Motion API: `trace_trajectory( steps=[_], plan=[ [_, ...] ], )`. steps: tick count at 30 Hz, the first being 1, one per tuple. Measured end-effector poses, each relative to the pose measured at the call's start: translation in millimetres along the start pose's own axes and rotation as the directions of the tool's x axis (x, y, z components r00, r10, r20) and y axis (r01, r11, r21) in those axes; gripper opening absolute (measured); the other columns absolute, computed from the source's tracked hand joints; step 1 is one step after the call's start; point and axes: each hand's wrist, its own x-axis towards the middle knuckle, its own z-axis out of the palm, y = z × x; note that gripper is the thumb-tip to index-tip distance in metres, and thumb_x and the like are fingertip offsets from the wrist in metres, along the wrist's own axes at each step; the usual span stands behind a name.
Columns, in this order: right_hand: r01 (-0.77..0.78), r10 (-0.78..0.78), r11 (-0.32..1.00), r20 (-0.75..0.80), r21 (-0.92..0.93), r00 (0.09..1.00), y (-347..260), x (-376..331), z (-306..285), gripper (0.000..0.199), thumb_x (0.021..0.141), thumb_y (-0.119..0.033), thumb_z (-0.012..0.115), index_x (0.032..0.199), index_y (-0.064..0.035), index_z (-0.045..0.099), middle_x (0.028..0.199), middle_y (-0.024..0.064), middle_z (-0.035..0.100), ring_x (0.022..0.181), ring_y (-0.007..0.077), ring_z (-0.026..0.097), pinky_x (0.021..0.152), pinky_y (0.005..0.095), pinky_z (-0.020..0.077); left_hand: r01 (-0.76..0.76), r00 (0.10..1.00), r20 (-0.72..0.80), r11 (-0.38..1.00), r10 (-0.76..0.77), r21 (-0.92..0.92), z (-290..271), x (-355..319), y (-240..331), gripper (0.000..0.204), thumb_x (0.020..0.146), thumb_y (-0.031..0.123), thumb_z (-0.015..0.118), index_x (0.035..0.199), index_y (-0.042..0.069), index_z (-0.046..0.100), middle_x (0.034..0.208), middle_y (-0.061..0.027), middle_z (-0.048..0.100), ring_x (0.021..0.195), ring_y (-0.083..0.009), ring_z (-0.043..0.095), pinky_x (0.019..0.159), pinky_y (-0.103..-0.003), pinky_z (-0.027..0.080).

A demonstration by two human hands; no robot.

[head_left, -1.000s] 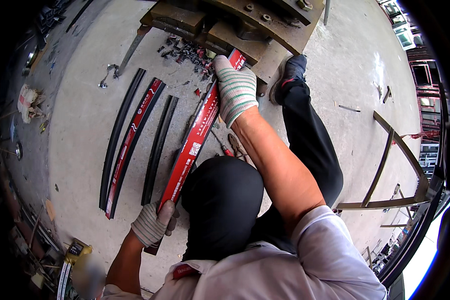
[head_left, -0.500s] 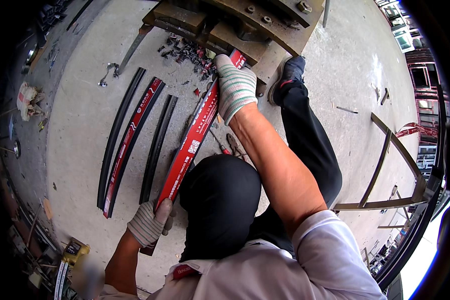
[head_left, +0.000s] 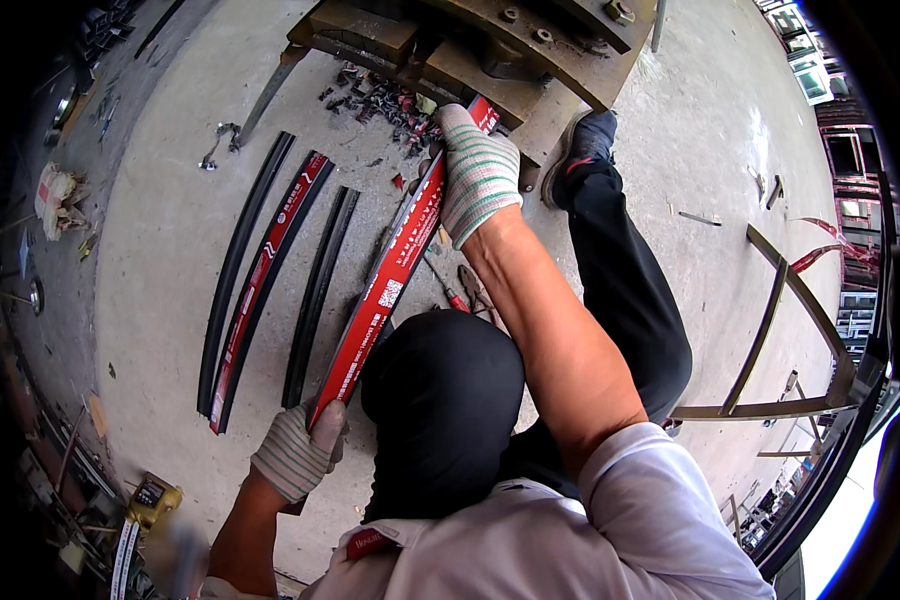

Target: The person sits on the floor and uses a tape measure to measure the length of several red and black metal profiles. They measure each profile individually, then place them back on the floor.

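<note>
Step in hand: I feed the long red-labelled strip (head_left: pixel 390 275) into the rusty steel press (head_left: pixel 490 45).

My left hand (head_left: pixel 295 455), gloved, is clamped on the strip's near end at 7 o'clock; my right hand (head_left: pixel 478 170), gloved, has its fingers wrapped over the far end at 12 o'clock, just beside the press base. Three more curved strips (head_left: pixel 270 275) lie on the concrete floor (head_left: pixel 160 220) at 9 o'clock. As I judge it, the next move calls for keeping both grips firm and aligning the far end squarely with the press opening.
</note>
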Motion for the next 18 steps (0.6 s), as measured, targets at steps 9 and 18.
trace_trajectory(
  steps=[9,18],
  plan=[
    [-0.025,0.025,1.000,-0.010,-0.006,1.000,-4,1,0,0.018,0.090,-0.022,0.071,0.090,-0.0047,0.066,0.078,0.0057,0.064,0.063,0.0181,0.056,0.064,0.0364,0.0504,0.100,0.993,0.067,0.995,-0.098,-0.030,-9,-9,16,0.056,0.100,0.058,0.053,0.090,0.003,0.059,0.059,-0.0024,0.054,0.051,-0.0117,0.053,0.051,-0.029,0.045],
    [-0.050,0.049,0.998,0.010,0.035,0.999,-4,-1,1,0.018,0.088,-0.020,0.072,0.093,-0.0038,0.067,0.077,0.0056,0.065,0.060,0.0182,0.056,0.060,0.0368,0.0503,0.067,0.997,0.050,0.997,-0.064,-0.042,-2,-13,19,0.052,0.101,0.056,0.056,0.091,0.005,0.057,0.061,0.0004,0.052,0.052,-0.0098,0.049,0.052,-0.028,0.043]
  ],
)
